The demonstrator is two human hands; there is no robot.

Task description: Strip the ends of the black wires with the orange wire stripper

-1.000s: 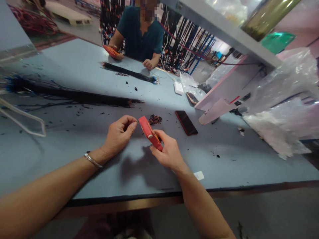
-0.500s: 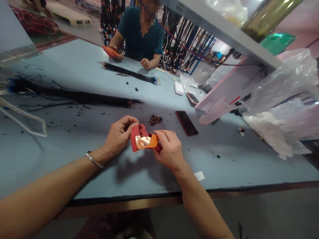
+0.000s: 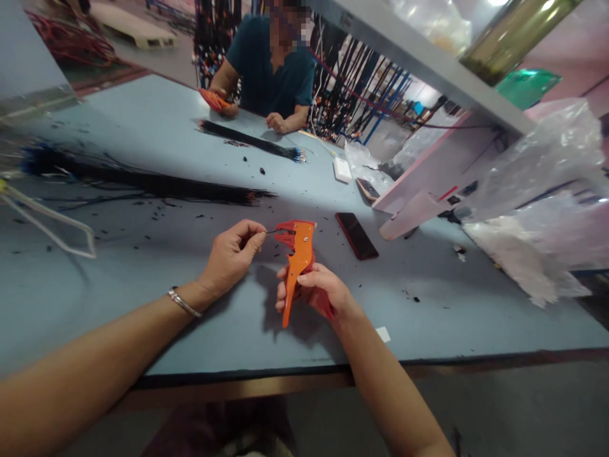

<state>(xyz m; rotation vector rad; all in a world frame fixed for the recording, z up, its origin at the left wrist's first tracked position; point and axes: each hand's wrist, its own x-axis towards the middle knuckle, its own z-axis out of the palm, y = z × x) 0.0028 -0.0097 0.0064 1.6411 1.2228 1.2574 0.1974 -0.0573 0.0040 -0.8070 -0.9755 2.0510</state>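
Here, right hand (image 3: 323, 289): fingers and thumb wrapped around the handles of an orange-and-red hand tool (image 3: 301, 251), held over the table (image 3: 214, 346), red jaws facing left.
Left hand (image 3: 235, 254): thumb and forefinger pinched together on a thin dark wire (image 3: 271, 231); silver bracelet (image 3: 184, 302) at the wrist.
Wire: spans left fingertips to tool jaws; cannot tell whether the jaws grip it.
Phone (image 3: 356, 235): dark screen, red edge, flat, right of the tool.
Near bundle (image 3: 157, 184): long black wires beyond the left hand, blue ends far left, dark scraps around.
Far bundle (image 3: 250, 138): shorter, black, before a seated person (image 3: 276, 73) in dark teal, orange object (image 3: 213, 99) in one hand.
Right edge: clear plastic bags (image 3: 533, 222).
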